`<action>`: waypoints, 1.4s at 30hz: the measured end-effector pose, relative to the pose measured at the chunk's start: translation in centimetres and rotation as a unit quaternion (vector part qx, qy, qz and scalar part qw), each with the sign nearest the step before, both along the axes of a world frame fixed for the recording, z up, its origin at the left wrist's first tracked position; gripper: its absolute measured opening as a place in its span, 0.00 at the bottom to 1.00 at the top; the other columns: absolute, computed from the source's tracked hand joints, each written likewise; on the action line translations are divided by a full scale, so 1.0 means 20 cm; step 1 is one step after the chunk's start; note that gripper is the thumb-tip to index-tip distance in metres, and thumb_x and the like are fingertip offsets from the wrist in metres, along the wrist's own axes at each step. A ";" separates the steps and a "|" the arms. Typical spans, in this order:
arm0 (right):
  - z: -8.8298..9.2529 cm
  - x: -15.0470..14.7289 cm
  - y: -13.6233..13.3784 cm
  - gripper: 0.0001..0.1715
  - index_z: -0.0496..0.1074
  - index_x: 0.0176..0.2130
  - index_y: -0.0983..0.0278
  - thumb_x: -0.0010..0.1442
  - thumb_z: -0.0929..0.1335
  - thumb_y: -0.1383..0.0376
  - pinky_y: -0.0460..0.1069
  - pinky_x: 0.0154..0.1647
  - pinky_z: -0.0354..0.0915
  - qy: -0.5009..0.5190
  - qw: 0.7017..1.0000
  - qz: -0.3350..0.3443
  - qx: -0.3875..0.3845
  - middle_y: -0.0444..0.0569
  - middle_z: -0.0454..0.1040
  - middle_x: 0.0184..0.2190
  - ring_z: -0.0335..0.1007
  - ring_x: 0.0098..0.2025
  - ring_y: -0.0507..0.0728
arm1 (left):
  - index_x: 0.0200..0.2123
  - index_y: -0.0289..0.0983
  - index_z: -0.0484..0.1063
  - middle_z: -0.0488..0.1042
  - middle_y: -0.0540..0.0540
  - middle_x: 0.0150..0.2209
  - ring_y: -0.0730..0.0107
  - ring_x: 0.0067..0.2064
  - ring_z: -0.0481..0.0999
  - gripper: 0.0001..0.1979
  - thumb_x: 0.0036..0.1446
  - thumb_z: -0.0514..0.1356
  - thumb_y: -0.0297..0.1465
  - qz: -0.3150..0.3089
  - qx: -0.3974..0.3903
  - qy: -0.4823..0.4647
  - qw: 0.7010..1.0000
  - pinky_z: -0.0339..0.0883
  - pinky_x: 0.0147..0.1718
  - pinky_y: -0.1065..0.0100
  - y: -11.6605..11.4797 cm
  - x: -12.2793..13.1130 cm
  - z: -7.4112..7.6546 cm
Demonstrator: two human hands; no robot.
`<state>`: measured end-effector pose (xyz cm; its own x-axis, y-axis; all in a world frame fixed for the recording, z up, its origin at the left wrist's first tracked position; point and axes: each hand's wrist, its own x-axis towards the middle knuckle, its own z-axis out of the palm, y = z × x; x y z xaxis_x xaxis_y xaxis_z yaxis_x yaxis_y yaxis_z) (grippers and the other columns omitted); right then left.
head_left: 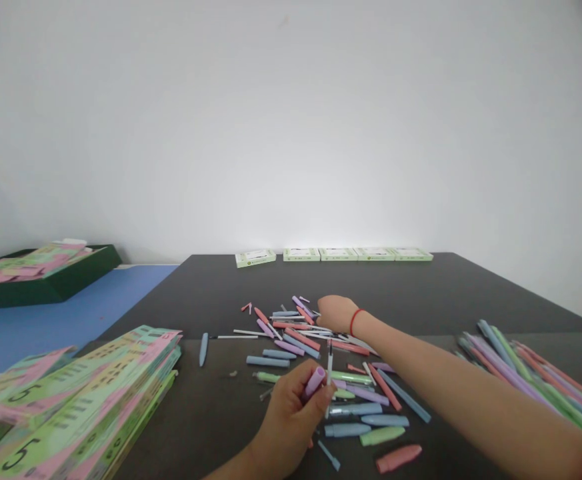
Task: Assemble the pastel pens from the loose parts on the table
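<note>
Your left hand (pixel 291 417) is closed around 1 purple pen barrel (pixel 315 382), with 1 thin white refill (pixel 329 373) upright at its fingertips. Your right hand (pixel 335 312) reaches farther out, fingers curled down onto the scattered pen parts (pixel 301 340); whether it grips anything I cannot tell. Beyond that hand lie 5 green boxes (pixel 337 254). Right of your right forearm sits 1 bundle of assembled pens (pixel 531 377).

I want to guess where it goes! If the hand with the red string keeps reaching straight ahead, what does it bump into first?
The right hand points left and away across the scattered pen parts. First in line is probably the purple pen piece just beyond its fingertips, though depth is hard to judge here.
</note>
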<state>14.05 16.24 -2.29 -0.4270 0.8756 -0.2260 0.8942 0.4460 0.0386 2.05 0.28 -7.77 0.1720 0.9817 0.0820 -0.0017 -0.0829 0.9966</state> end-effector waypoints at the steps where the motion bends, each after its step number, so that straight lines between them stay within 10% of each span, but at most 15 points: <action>1: 0.00 0.03 0.00 0.17 0.68 0.50 0.66 0.64 0.66 0.61 0.56 0.43 0.69 -0.004 1.000 0.001 0.004 0.52 0.70 0.48 0.71 0.44 0.58 | 0.27 0.37 0.65 0.60 0.54 0.23 0.78 0.20 0.57 0.14 0.57 0.58 0.41 0.000 0.000 -0.003 1.000 0.51 0.15 0.77 0.00 0.00 0.00; 13: -0.03 0.00 0.01 0.16 0.68 0.50 0.66 0.64 0.66 0.61 0.57 0.44 0.69 0.009 0.996 0.084 0.029 0.52 0.71 0.48 0.71 0.45 0.58 | 0.29 0.37 0.65 0.61 0.53 0.25 0.78 0.20 0.57 0.17 0.56 0.57 0.46 0.001 -0.011 -0.001 1.000 0.51 0.12 0.77 0.01 0.00 -0.01; 33: -0.07 -0.05 0.04 0.18 0.68 0.51 0.67 0.63 0.67 0.62 0.56 0.45 0.68 0.096 0.995 -0.013 -0.020 0.54 0.69 0.49 0.70 0.46 0.58 | 0.27 0.37 0.64 0.61 0.53 0.24 0.78 0.21 0.58 0.13 0.57 0.57 0.39 0.003 0.004 0.013 1.000 0.52 0.15 0.78 0.01 0.00 -0.02; 38: 0.05 0.05 -0.05 0.10 0.70 0.38 0.66 0.65 0.64 0.62 0.46 0.31 0.67 0.240 0.968 0.007 -0.072 0.45 0.71 0.32 0.68 0.30 0.50 | 0.30 0.37 0.65 0.62 0.53 0.25 0.78 0.20 0.58 0.14 0.58 0.56 0.42 0.001 -0.006 0.000 1.000 0.52 0.12 0.78 0.02 0.00 -0.03; 42: 0.14 0.18 -0.25 0.12 0.63 0.38 0.63 0.68 0.56 0.61 0.41 0.18 0.53 0.370 0.922 0.030 -0.112 0.35 0.55 0.19 0.49 0.19 0.46 | 0.28 0.37 0.64 0.62 0.54 0.23 0.79 0.19 0.57 0.14 0.58 0.56 0.41 -0.008 0.004 0.001 1.000 0.50 0.13 0.78 0.02 0.00 -0.03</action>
